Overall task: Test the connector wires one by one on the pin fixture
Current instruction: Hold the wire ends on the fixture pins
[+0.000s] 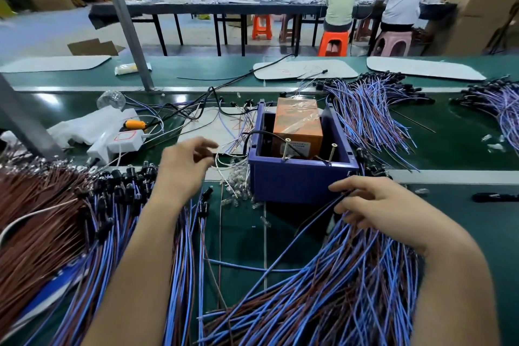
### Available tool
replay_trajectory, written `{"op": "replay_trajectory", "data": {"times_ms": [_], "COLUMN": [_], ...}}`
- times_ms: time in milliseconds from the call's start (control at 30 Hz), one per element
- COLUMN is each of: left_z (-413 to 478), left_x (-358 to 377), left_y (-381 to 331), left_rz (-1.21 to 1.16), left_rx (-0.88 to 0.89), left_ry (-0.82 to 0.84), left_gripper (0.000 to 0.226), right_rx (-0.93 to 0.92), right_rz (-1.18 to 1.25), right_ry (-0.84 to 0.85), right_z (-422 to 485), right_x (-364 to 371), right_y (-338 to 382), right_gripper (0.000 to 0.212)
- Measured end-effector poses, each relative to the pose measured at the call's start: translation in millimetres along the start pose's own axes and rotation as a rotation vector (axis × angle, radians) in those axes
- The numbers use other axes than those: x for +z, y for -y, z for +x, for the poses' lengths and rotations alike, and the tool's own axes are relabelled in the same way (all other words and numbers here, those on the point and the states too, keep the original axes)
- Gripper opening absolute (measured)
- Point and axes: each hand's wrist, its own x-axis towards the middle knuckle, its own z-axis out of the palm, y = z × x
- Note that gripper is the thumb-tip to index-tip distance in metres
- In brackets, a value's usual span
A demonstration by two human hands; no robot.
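Observation:
The pin fixture is a blue box [303, 180] on the green bench, with two upright screws [286, 149] on its near rim and an orange block [297, 123] inside. My right hand [376, 205] rests on a fanned bundle of blue and brown connector wires [337, 289] just right of the box; its thumb and forefinger pinch one blue wire near its black end. My left hand [185, 168] hovers left of the box with blurred, loosely curled fingers and nothing visible in them. Under my left forearm lies another pile of wires with black connectors [118, 194].
Small clear bulbs [238, 191] and thin white leads lie by the box's left side. A white power strip [118, 143] with an orange plug sits at the left, behind it a slanted metal post [126, 22]. More wire bundles [365, 112] lie beyond the box. People work at a far table.

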Motion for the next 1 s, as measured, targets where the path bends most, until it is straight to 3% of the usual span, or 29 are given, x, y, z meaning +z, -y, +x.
{"op": "replay_trajectory", "data": {"times_ms": [100, 233, 333, 400, 433, 500, 533, 600, 667, 800, 900, 1000], "left_z": [-12.1, -43.5, -62.0, -69.1, -70.4, -69.5, -68.0, -63.4, -56.8, -35.7, -20.5, -11.5], "left_x": [-21.4, -31.6, -19.2, -10.2, -7.4, -4.0, -3.5, -4.6, -8.6, -23.3, -34.5, -39.6], "left_y": [-33.2, -77.7, -99.2, -106.6, -108.0, -108.1, -107.5, -104.6, -97.6, -72.2, -50.4, -35.8], "left_rz": [-0.313, -0.7, -0.77, -0.74, -0.739, -0.743, -0.736, -0.735, -0.795, -0.922, -0.909, -0.888], "left_rx": [0.203, 0.494, 0.6, 0.652, 0.642, 0.592, 0.569, 0.508, 0.413, 0.2, 0.134, 0.108], "left_ry": [-0.101, 0.035, 0.204, 0.286, 0.293, 0.217, 0.158, 0.027, -0.11, -0.367, -0.503, -0.57], "left_gripper": [0.033, 0.03, 0.03, 0.031, 0.031, 0.028, 0.027, 0.024, 0.02, 0.028, 0.029, 0.03], "right_rx": [-0.13, -0.233, -0.239, -0.294, -0.306, -0.315, -0.359, -0.493, -0.529, -0.47, -0.387, -0.346], "right_rz": [0.178, 0.556, 0.796, 0.811, 0.813, 0.825, 0.827, 0.816, 0.829, 0.861, 0.725, 0.629], "right_ry": [0.057, 0.208, 0.252, 0.216, 0.216, 0.18, 0.184, 0.246, 0.265, 0.105, -0.088, -0.134], "right_z": [-5.3, -13.1, -14.0, -8.2, -7.6, -3.9, -3.7, -10.6, -16.2, -10.9, -9.5, -12.9], "right_x": [6.7, 19.1, 26.7, 28.8, 28.0, 21.0, 18.8, 15.9, 15.1, 13.9, 9.8, 4.0], "right_y": [14.6, 39.9, 49.1, 56.1, 60.3, 58.5, 53.8, 44.6, 34.7, 31.7, 25.3, 21.3], "right_gripper": [0.025, 0.03, 0.045, 0.047, 0.058, 0.1, 0.088, 0.031, 0.031, 0.027, 0.018, 0.021]}}
